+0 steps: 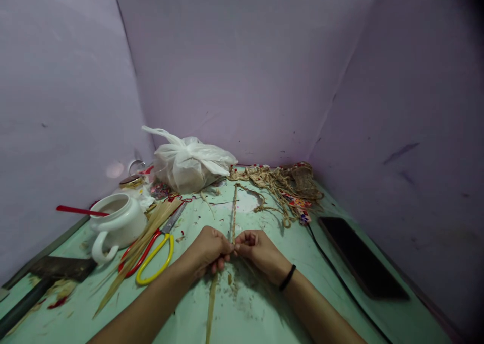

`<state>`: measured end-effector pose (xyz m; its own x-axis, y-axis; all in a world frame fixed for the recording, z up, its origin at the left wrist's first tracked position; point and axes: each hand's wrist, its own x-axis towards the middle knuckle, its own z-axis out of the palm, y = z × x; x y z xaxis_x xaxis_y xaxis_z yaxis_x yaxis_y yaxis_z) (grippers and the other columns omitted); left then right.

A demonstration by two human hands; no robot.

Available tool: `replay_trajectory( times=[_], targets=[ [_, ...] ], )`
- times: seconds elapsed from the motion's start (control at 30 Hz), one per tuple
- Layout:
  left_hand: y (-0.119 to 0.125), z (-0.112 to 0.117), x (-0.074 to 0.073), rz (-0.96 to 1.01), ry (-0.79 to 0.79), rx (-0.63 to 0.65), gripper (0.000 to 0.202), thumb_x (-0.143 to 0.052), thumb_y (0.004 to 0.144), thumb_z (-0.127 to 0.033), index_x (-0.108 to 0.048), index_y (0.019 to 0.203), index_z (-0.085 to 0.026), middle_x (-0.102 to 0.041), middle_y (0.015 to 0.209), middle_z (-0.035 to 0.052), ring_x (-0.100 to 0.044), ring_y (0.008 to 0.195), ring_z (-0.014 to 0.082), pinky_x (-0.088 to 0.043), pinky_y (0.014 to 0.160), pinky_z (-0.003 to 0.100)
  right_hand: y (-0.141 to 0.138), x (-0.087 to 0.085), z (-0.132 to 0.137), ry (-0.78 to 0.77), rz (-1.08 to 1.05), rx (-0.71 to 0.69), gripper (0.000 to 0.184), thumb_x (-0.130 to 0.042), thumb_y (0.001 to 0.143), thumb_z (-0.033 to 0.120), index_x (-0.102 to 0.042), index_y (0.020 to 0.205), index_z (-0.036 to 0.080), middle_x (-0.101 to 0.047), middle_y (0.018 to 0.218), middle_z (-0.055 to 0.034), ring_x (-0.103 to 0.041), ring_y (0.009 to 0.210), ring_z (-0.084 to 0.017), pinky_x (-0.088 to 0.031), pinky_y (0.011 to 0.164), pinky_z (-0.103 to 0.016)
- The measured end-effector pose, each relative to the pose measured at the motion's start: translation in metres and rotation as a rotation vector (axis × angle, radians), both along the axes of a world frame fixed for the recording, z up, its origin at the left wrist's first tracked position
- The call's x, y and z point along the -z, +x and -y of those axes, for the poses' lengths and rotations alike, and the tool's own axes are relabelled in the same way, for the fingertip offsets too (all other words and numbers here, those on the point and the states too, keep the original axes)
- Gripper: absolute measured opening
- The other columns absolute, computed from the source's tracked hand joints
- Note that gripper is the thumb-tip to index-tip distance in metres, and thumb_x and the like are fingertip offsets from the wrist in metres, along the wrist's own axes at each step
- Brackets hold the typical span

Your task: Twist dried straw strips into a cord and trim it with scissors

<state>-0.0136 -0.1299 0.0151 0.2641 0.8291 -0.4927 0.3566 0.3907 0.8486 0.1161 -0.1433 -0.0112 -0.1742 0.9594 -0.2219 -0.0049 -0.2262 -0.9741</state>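
My left hand (207, 252) and my right hand (258, 250) meet over the middle of the green table (340, 303), fingertips pinched together on a thin jute cord (234, 208). The cord runs away from the hands toward the back of the table. A flat straw-coloured strip (210, 303) trails from under my left hand toward me. A black band circles my right wrist. Bits of fibre lie on the table beneath the hands.
Left of the hands lie yellow and red scissors (157, 255), a bundle of straw strips (139, 245), a white jug (115, 223) with a red stick, and a dark cleaver (56, 271). A tied white plastic bag (191, 162) and tangled jute (280, 182) sit at the back. A black phone (361, 263) lies right.
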Motion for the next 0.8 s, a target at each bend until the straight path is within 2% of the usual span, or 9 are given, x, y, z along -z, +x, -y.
replay_trajectory(
  times=[0.1, 0.17, 0.23, 0.3, 0.4, 0.57, 0.7, 0.8],
  targets=[
    [0.001, -0.002, 0.001, -0.092, 0.051, 0.017, 0.011, -0.048, 0.052, -0.015, -0.046, 0.042, -0.015, -0.035, 0.028, -0.0055, -0.024, 0.024, 0.005, -0.012, 0.029, 0.019, 0.001, 0.0, 0.001, 0.13, 0.265, 0.021, 0.002, -0.053, 0.057, 0.014, -0.053, 0.055, 0.014, -0.053, 0.048, 0.0016, -0.039, 0.044, -0.007, -0.026, 0.043, -0.019],
    [0.002, -0.002, 0.003, -0.088, 0.099, 0.018, 0.013, -0.047, 0.052, -0.013, -0.042, 0.04, -0.015, -0.03, 0.027, -0.0068, -0.022, 0.025, 0.0039, -0.01, 0.031, 0.02, 0.002, -0.004, 0.004, 0.221, 0.488, 0.053, 0.006, -0.052, 0.059, 0.014, -0.056, 0.054, 0.014, -0.055, 0.05, -0.0002, -0.043, 0.047, -0.009, -0.027, 0.044, -0.02],
    [0.003, -0.003, 0.008, -0.081, 0.137, 0.023, 0.012, -0.047, 0.052, -0.012, -0.043, 0.041, -0.015, -0.029, 0.028, -0.0073, -0.021, 0.027, 0.0032, -0.009, 0.033, 0.02, 0.003, -0.012, 0.008, 0.256, 0.69, 0.083, 0.009, -0.053, 0.06, 0.016, -0.06, 0.053, 0.014, -0.058, 0.051, -0.0025, -0.046, 0.049, -0.011, -0.028, 0.045, -0.021],
    [0.004, -0.002, 0.013, -0.083, 0.16, 0.023, 0.011, -0.046, 0.052, -0.011, -0.044, 0.041, -0.014, -0.028, 0.029, -0.0074, -0.021, 0.028, 0.003, -0.009, 0.034, 0.02, 0.002, -0.02, 0.013, 0.237, 0.796, 0.088, 0.012, -0.053, 0.059, 0.016, -0.061, 0.051, 0.015, -0.059, 0.05, -0.0041, -0.048, 0.049, -0.012, -0.027, 0.045, -0.022],
    [0.004, 0.0, 0.014, -0.054, 0.131, -0.006, 0.013, -0.043, 0.051, -0.01, -0.043, 0.039, -0.015, -0.028, 0.027, -0.0069, -0.021, 0.026, 0.0039, -0.01, 0.032, 0.021, -0.004, -0.025, 0.019, 0.219, 0.801, 0.062, 0.013, -0.052, 0.058, 0.016, -0.062, 0.05, 0.015, -0.059, 0.048, -0.0045, -0.046, 0.047, -0.012, -0.025, 0.043, -0.022],
    [0.0, 0.0, 0.005, 0.007, 0.056, 0.004, 0.013, -0.045, 0.053, -0.014, -0.045, 0.041, -0.015, -0.038, 0.029, -0.0046, -0.025, 0.024, 0.0054, -0.012, 0.029, 0.02, -0.016, -0.024, 0.028, 0.275, 0.8, 0.011, 0.015, -0.05, 0.059, 0.015, -0.061, 0.049, 0.015, -0.057, 0.046, -0.0033, -0.044, 0.045, -0.011, -0.023, 0.043, -0.022],
    [-0.004, -0.004, 0.002, 0.055, 0.056, 0.036, 0.007, -0.049, 0.05, -0.015, -0.047, 0.043, -0.014, -0.036, 0.029, -0.0064, -0.023, 0.025, 0.0034, -0.012, 0.03, 0.018, -0.009, -0.023, 0.025, 0.253, 0.744, -0.043, 0.013, -0.054, 0.06, 0.02, -0.061, 0.05, 0.015, -0.057, 0.046, -0.0017, -0.044, 0.045, -0.01, -0.024, 0.043, -0.022],
    [-0.006, -0.005, 0.002, 0.079, 0.06, 0.049, 0.007, -0.051, 0.049, -0.017, -0.048, 0.044, -0.014, -0.033, 0.028, -0.0072, -0.022, 0.026, 0.0028, -0.011, 0.03, 0.018, 0.001, -0.021, 0.015, 0.203, 0.629, 0.059, 0.016, -0.057, 0.062, 0.029, -0.059, 0.053, 0.015, -0.057, 0.049, -0.0017, -0.045, 0.046, -0.011, -0.027, 0.043, -0.021]
  ],
)
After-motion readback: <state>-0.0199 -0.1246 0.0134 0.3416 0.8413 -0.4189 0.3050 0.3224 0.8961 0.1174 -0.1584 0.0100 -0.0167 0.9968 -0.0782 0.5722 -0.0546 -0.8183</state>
